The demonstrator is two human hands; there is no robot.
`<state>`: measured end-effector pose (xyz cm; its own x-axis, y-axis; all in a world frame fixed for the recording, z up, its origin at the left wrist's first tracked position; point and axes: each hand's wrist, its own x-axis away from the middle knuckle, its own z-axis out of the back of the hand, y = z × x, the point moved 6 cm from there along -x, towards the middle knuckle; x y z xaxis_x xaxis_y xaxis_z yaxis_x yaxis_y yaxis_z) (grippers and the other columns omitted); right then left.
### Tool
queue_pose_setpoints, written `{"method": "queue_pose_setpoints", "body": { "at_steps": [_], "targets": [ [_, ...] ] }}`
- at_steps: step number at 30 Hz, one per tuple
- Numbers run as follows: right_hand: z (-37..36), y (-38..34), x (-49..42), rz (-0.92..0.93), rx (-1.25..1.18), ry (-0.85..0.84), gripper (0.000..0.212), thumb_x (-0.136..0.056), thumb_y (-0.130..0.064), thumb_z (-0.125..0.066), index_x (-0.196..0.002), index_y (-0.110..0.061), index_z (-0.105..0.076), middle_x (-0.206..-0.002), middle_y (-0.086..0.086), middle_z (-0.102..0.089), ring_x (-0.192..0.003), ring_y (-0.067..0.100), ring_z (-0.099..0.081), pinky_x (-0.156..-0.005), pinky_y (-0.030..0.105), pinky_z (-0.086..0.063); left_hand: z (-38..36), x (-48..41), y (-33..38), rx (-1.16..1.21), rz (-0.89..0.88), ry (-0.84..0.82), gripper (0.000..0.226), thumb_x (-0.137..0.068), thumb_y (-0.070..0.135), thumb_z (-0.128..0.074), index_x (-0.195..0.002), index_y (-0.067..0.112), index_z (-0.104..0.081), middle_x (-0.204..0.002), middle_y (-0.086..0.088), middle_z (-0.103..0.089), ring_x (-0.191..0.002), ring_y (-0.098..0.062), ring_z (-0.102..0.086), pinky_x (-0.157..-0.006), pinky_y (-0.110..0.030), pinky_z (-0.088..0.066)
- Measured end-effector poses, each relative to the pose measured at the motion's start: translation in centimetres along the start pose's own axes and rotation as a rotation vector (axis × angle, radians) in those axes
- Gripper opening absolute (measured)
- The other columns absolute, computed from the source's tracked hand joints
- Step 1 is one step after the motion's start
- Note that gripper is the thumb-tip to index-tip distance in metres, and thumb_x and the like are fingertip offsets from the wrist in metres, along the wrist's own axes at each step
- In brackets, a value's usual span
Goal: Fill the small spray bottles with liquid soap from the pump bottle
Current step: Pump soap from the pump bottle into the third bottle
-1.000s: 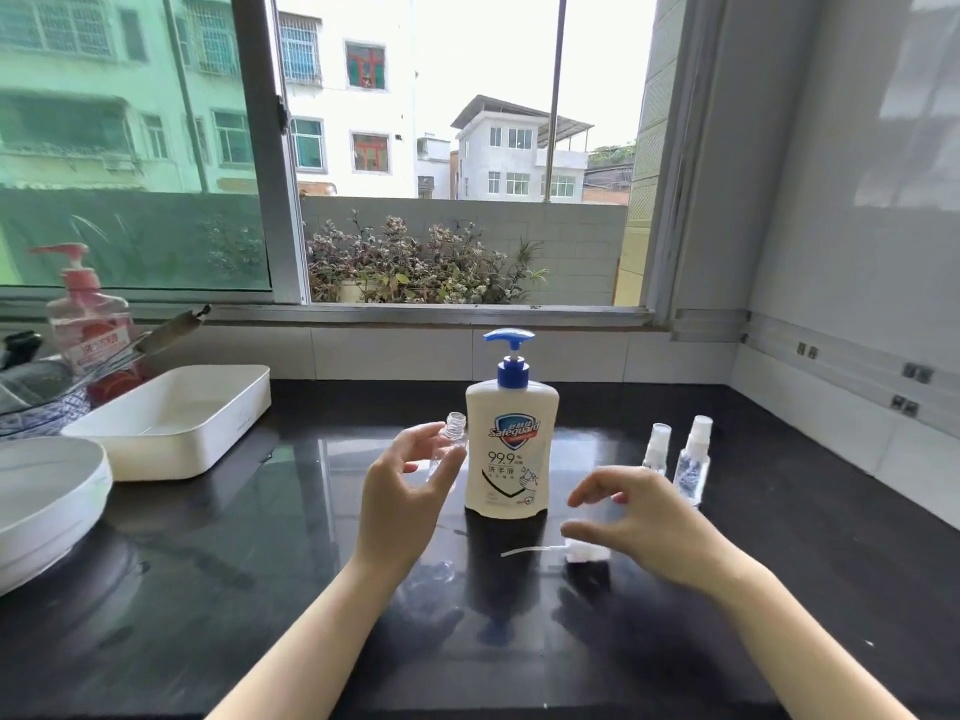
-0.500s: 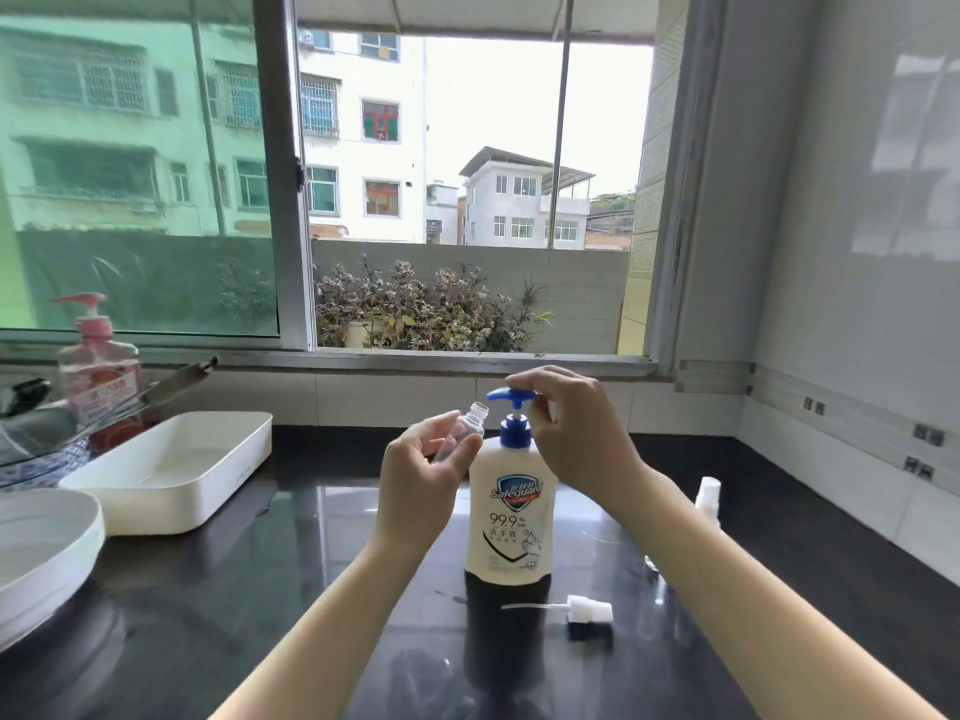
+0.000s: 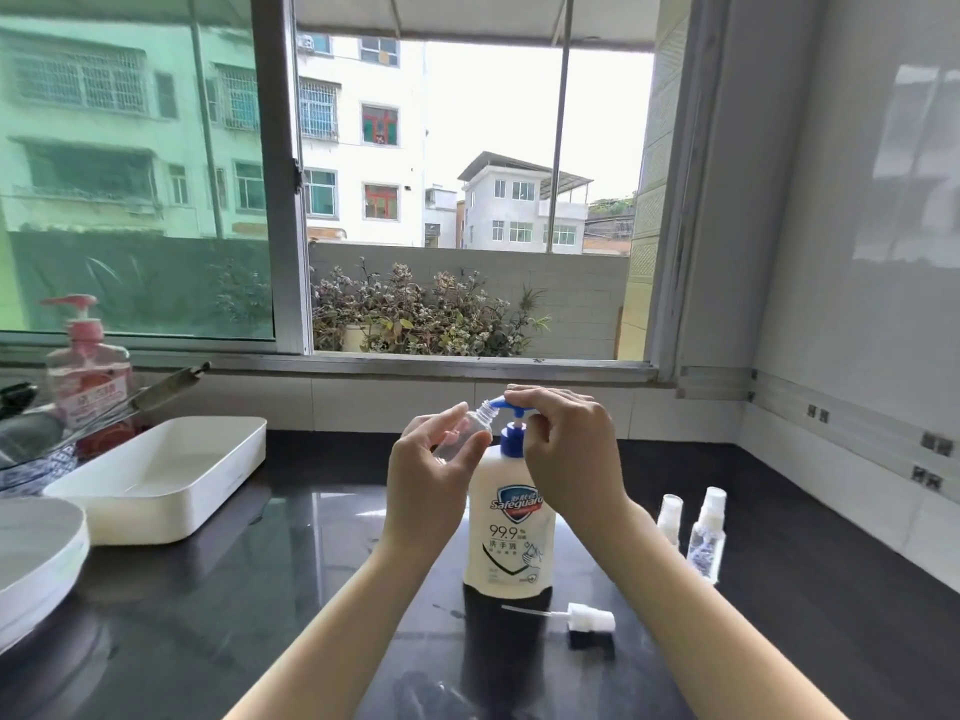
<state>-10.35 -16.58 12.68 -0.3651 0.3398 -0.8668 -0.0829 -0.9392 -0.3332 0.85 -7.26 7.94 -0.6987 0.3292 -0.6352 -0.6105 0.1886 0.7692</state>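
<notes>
A white pump bottle (image 3: 511, 543) with a blue pump head stands upright on the black counter. My left hand (image 3: 431, 480) holds a small clear open spray bottle (image 3: 467, 431), tilted, its neck right under the blue spout. My right hand (image 3: 566, 454) rests on the pump head, fingers curled over it. The removed white spray cap (image 3: 589, 618) with its thin tube lies on the counter in front of the pump bottle. Two capped small spray bottles (image 3: 706, 532) stand to the right.
A white rectangular tray (image 3: 208, 491) sits at the left, with a white bowl rim (image 3: 36, 558) at the near left. A pink pump bottle (image 3: 88, 366) and dishes stand by the window sill. The tiled wall runs along the right.
My right hand left the cap on the counter, rose and settled on the pump head. My left hand brought the open small bottle up to the spout.
</notes>
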Motion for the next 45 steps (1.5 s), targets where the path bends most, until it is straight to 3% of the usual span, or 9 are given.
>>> {"method": "queue_pose_setpoints", "body": {
  "at_steps": [3,6,13,17,28,33,40,42,45],
  "targets": [
    [-0.4,0.0,0.7,-0.018,0.014,0.108,0.028,-0.077,-0.001,-0.051,-0.087,-0.012,-0.075,-0.088,0.002,-0.075,-0.081,0.020,-0.068,-0.078,0.038,-0.054,0.2,0.2,-0.2,-0.039,-0.026,0.032,0.042,-0.079,0.022,-0.071,-0.119,0.014,-0.061,-0.104,0.003,-0.061,-0.093,-0.006,-0.061,-0.076,-0.006,-0.046],
    [-0.6,0.1,1.7,-0.057,-0.006,0.142,0.028,-0.077,-0.004,-0.050,-0.084,-0.013,-0.075,-0.088,0.000,-0.075,-0.083,0.016,-0.067,-0.080,0.034,-0.052,0.2,0.5,-0.4,-0.049,-0.025,0.015,0.041,-0.079,0.021,-0.071,-0.118,0.015,-0.062,-0.105,0.001,-0.060,-0.100,-0.013,-0.060,-0.089,-0.025,-0.050],
    [-0.8,0.3,-1.9,-0.080,0.156,-0.103,0.030,-0.084,-0.009,-0.047,-0.088,-0.021,-0.074,-0.076,0.001,-0.074,-0.081,0.027,-0.061,-0.072,0.032,-0.051,0.2,-0.3,0.7,-0.070,-0.031,0.020,0.040,-0.078,0.020,-0.071,-0.117,0.016,-0.062,-0.101,0.002,-0.059,-0.100,-0.019,-0.059,-0.089,-0.030,-0.049],
    [-1.2,0.3,-1.0,-0.071,0.170,-0.054,0.028,-0.083,-0.008,-0.049,-0.085,-0.020,-0.074,-0.077,0.002,-0.074,-0.080,0.023,-0.061,-0.073,0.029,-0.045,0.2,-0.2,0.4,-0.089,-0.027,0.018,0.040,-0.078,0.019,-0.072,-0.117,0.016,-0.063,-0.102,0.003,-0.059,-0.102,-0.021,-0.059,-0.092,-0.036,-0.050],
    [-1.2,-0.1,-2.7,-0.072,0.207,-0.135,0.030,-0.081,-0.009,-0.046,-0.078,-0.019,-0.074,-0.070,0.002,-0.072,-0.074,0.025,-0.059,-0.076,0.033,-0.048,0.5,-1.0,1.2,-0.155,-0.054,-0.002,0.040,-0.078,0.017,-0.072,-0.117,0.015,-0.063,-0.103,0.004,-0.059,-0.102,-0.018,-0.057,-0.085,-0.021,-0.046],
    [-1.4,0.9,0.0,-0.141,0.114,-0.050,0.030,-0.082,-0.006,-0.049,-0.084,-0.021,-0.074,-0.080,0.001,-0.073,-0.079,0.019,-0.061,-0.078,0.027,-0.042,0.4,-0.4,0.4,-0.144,-0.040,-0.035,0.038,-0.077,0.015,-0.073,-0.114,0.015,-0.065,-0.106,0.000,-0.061,-0.103,-0.023,-0.058,-0.091,-0.033,-0.049],
    [-0.7,-0.1,-2.9,-0.103,0.092,-0.107,0.031,-0.076,-0.001,-0.049,-0.071,-0.018,-0.075,-0.066,0.003,-0.072,-0.069,0.025,-0.061,-0.076,0.035,-0.050,0.7,-1.1,1.2,-0.129,-0.068,-0.016,0.038,-0.076,0.017,-0.074,-0.114,0.016,-0.065,-0.099,0.007,-0.060,-0.086,0.001,-0.056,-0.070,0.001,-0.041],
    [-1.0,0.2,-2.3,-0.123,0.108,-0.088,0.031,-0.079,-0.004,-0.048,-0.075,-0.019,-0.075,-0.070,0.002,-0.073,-0.073,0.025,-0.061,-0.075,0.032,-0.048,0.6,-1.0,0.9,-0.097,-0.060,-0.010,0.038,-0.076,0.016,-0.074,-0.113,0.014,-0.065,-0.096,0.011,-0.059,-0.081,0.009,-0.057,-0.067,0.003,-0.040],
    [-1.4,1.0,-0.3,-0.163,0.070,-0.061,0.031,-0.081,-0.004,-0.048,-0.084,-0.021,-0.074,-0.082,0.000,-0.074,-0.083,0.020,-0.062,-0.084,0.027,-0.042,0.5,-0.7,0.3,-0.096,-0.061,-0.019,0.038,-0.075,0.015,-0.074,-0.112,0.013,-0.066,-0.098,0.006,-0.061,-0.082,0.004,-0.058,-0.068,0.003,-0.040]
  ]
}}
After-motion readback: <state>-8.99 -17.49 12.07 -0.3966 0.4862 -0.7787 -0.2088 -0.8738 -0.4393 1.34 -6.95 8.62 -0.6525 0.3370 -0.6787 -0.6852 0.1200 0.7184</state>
